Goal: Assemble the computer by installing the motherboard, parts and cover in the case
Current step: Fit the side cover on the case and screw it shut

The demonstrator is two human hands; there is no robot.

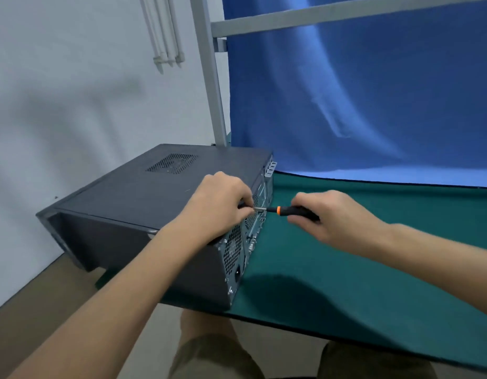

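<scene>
Now my right hand grips the black-and-orange-handled screwdriver. My left hand pinches its steel shaft at the rear of the closed dark grey metal computer case, which lies at the left edge of the green bench.

**Tally around the case**

One case. One screwdriver, at the case's rear face. Two hands: left hand at the case's rear edge, right hand right of the case. One green mat under the case. One blue cloth behind it. Two grey bars above it.
</scene>
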